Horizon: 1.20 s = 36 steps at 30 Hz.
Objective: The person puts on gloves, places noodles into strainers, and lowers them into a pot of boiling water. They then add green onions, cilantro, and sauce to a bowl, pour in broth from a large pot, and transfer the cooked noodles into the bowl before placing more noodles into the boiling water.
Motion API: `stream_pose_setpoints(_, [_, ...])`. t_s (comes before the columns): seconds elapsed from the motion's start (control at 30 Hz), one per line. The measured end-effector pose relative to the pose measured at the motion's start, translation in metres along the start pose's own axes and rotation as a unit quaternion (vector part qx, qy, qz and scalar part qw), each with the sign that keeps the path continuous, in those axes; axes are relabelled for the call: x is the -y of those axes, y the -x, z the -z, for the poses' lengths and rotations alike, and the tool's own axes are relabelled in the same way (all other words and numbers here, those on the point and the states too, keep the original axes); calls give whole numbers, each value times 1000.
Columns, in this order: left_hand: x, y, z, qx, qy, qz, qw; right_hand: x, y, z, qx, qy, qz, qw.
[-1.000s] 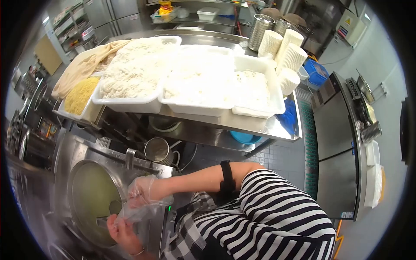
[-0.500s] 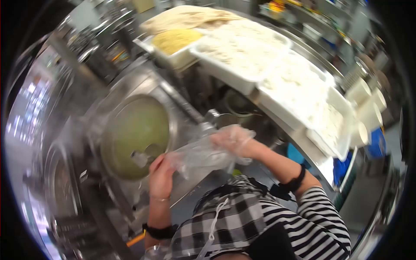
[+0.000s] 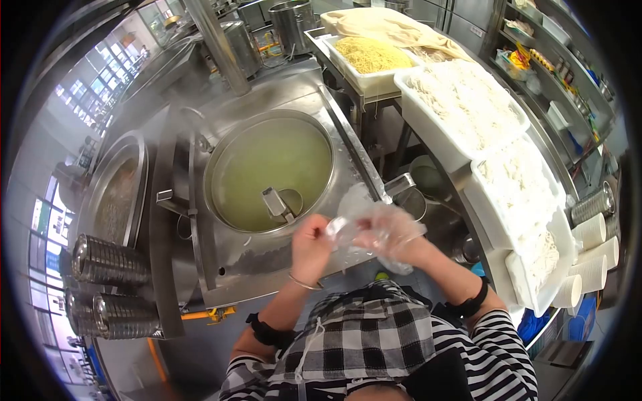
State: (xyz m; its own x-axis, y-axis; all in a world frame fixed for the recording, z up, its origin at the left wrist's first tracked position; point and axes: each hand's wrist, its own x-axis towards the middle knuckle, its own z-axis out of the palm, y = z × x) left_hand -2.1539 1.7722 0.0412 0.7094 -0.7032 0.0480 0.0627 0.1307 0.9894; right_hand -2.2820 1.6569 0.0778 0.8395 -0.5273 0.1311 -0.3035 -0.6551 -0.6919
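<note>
My left hand (image 3: pixel 312 246) is bare and closed, pinching a thin clear plastic glove (image 3: pixel 358 199) at its edge. Loose plastic surrounds my right hand (image 3: pixel 396 235), which wears a clear glove and has its fingers bent towards the left one, gripping the same plastic. Both hands are close together over the front edge of the steel cooker top (image 3: pixel 257 264). Just beyond my left hand, a metal strainer with a broad handle (image 3: pixel 274 202) stands in a round pot (image 3: pixel 319 224) of cloudy greenish water.
On the right stand white tubs (image 3: pixel 438 150) of pale noodles, with a tub of yellow noodles (image 3: pixel 374 55) farther back. Stacked paper bowls (image 3: pixel 587 271) are beyond them. Stacked metal bowls (image 3: pixel 110 257) and a wide pan (image 3: pixel 137 157) lie to the left. Another strainer (image 3: pixel 411 204) hangs by the cooker's right edge.
My hands have moved closer together, and the plastic stretched between them is now bunched. The head view has shifted left, so the pot and tubs appear farther right.
</note>
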Motion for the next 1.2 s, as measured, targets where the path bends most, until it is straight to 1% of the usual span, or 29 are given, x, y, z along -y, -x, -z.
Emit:
stream_pose_setpoints(0.03, [-1,7,-5,56,-67,-18,996,4,-2,-2,1,1,1,1000])
stream_pose_setpoints(0.07, [-3,13,-8,110,-133,-35,984,9,-4,-4,47,-111,-52,991])
stream_pose_setpoints(0.1, [-10,17,-5,164,-100,39,981,12,-7,-5,92,-221,-104,965])
stream_pose_setpoints(0.13, [-11,18,-3,160,-99,36,981,9,-8,-5,94,-220,-100,966])
stream_pose_setpoints(0.2, [-13,19,3,165,35,31,985,2,-10,-9,129,-193,10,973])
stream_pose_setpoints(0.23, [-9,20,8,162,35,28,986,3,-9,-7,131,-192,14,972])
stream_pose_setpoints(0.3, [4,18,21,91,250,14,964,9,-7,0,116,-32,-32,992])
stream_pose_setpoints(0.33, [5,16,29,89,252,11,964,9,-7,1,116,-30,-28,992])
stream_pose_setpoints(0.4, [-6,13,37,-32,181,24,983,7,-6,3,88,-12,-63,994])
stream_pose_setpoints(0.43, [-20,19,32,-57,-4,-80,995,-12,-8,-11,88,-10,-60,994])
stream_pose_setpoints(0.47, [-28,23,33,-58,-3,-84,995,-47,-13,-35,101,-49,-21,993])
stream_pose_setpoints(0.5, [-31,30,35,-25,-115,-202,972,-65,-18,-48,114,-87,18,990])
stream_pose_setpoints(0.53, [-35,37,37,9,-223,-313,923,-52,-20,-42,113,-85,20,990])
stream_pose_setpoints(0.57, [-41,44,30,68,-239,-385,889,-25,-19,-31,143,-9,60,988])
stream_pose_setpoints(0.6, [-44,46,27,66,-239,-386,889,0,-18,-20,171,67,100,978])
stream_pose_setpoints(0.67, [-49,45,23,158,-215,-432,862,22,-18,-11,168,68,87,980])
stream_pose_setpoints(0.7, [-53,46,23,141,-217,-460,850,24,-20,-10,177,77,84,978])
stream_pose_setpoints(0.73, [-54,46,23,140,-217,-462,848,25,-21,-10,185,86,81,976])
stream_pose_setpoints(0.83, [-40,38,23,124,-289,-263,912,27,-23,-12,184,76,112,974])
stream_pose_setpoints(0.87, [-28,35,26,121,-291,-263,912,29,-24,-12,185,76,115,973])
stream_pose_setpoints(0.93, [-6,34,34,168,-309,-125,928,36,-26,-10,188,50,120,973])
stream_pose_setpoints(0.97, [2,32,38,236,-334,-100,907,34,-28,-16,188,50,120,973])
stream_pose_setpoints(1.0, [17,32,41,236,-334,-100,907,30,-31,-25,215,68,155,962])
stream_pose_setpoints(1.03, [35,34,41,331,-443,-127,823,29,-32,-33,242,87,189,948])
stream_pose_setpoints(1.07, [45,37,41,417,-540,-150,716,37,-31,-41,244,87,190,947])
stream_pose_setpoints(1.1, [42,40,40,415,-540,-149,717,48,-28,-53,284,170,197,923])
stream_pose_setpoints(1.13, [37,44,38,386,-449,-166,789,55,-26,-60,320,250,202,891])
stream_pose_setpoints(1.17, [34,45,38,350,-351,-181,849,54,-26,-61,320,250,203,891])
stream_pose_setpoints(1.2, [42,39,42,349,-351,-181,850,51,-26,-62,254,213,222,917])
